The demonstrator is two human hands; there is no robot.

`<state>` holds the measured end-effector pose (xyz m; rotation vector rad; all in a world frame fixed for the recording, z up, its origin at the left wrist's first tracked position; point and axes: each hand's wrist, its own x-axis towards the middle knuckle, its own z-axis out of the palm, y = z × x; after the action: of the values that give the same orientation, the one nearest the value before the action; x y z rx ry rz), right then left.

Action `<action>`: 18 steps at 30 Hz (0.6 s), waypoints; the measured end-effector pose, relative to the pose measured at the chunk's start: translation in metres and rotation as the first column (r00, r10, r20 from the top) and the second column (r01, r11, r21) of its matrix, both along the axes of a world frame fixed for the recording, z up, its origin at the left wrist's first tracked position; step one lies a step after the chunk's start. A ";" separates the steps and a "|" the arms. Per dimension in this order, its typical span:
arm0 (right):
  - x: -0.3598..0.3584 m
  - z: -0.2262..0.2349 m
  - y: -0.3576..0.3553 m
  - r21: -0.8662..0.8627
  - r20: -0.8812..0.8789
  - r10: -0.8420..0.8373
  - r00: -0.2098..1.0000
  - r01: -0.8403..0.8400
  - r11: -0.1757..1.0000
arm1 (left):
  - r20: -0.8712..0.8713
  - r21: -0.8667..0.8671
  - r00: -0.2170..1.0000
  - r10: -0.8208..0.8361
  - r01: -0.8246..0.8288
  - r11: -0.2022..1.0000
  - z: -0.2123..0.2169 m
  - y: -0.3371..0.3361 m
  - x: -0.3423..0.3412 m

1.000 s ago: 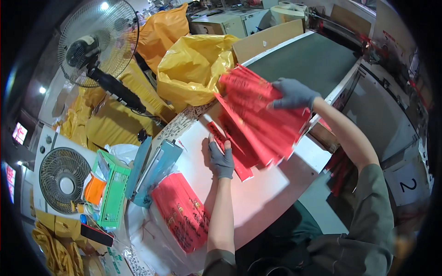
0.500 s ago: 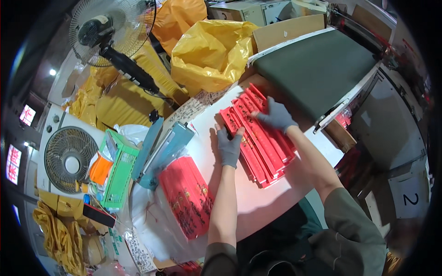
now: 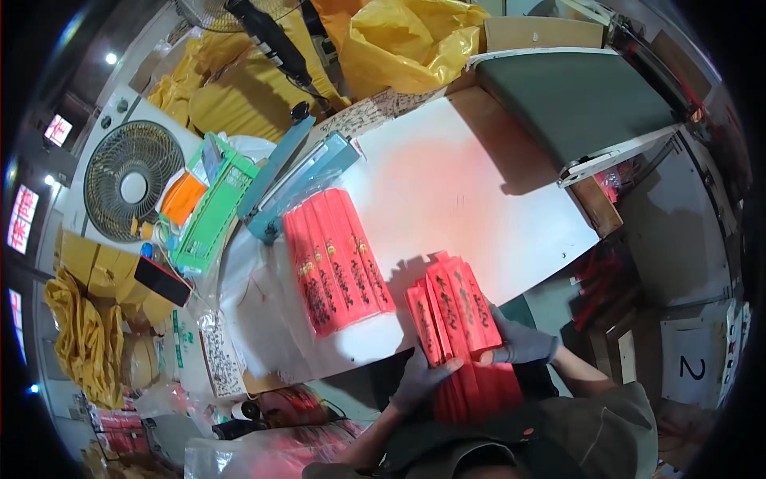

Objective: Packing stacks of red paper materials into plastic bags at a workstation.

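Observation:
Between my two gloved hands is a bundle of long, slim red packets point(image 3: 456, 310) with dark script, held close to my body at the table's front edge. My left hand point(image 3: 420, 378) wraps the bundle's left side, thumb on top. On the opposite side my right hand point(image 3: 523, 343) grips it, thumb across the front. Both gloves are grey and leave the fingertips bare. The bundle's ends are uneven, and some packets stick out farther. To the left on the white tabletop point(image 3: 471, 191) lies a clear plastic bag of similar red packets point(image 3: 337, 263).
A teal bag sealer point(image 3: 307, 182) stands behind the bagged packets. Left of it are a green basket point(image 3: 215, 215) and a box fan point(image 3: 132, 188). A dark green conveyor belt point(image 3: 582, 100) borders the table at the far right. Yellow plastic bags point(image 3: 407, 44) sit at the back.
Both hands have lifted the red packets off the tabletop and drawn them toward my body, gathered into a tighter bundle. The view has shifted; the bagged packets still lie on the table.

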<state>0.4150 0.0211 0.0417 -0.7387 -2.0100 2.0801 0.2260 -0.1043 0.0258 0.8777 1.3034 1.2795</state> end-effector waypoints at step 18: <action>-0.112 0.143 0.047 0.152 -0.813 0.015 0.583 0.186 0.971 | -0.186 0.548 0.963 0.197 -0.065 0.834 0.119 0.051 -0.060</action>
<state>0.3033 0.0677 0.1851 0.1841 -1.5491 1.6102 0.1659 -0.0534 0.1443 1.3893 1.2126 1.7395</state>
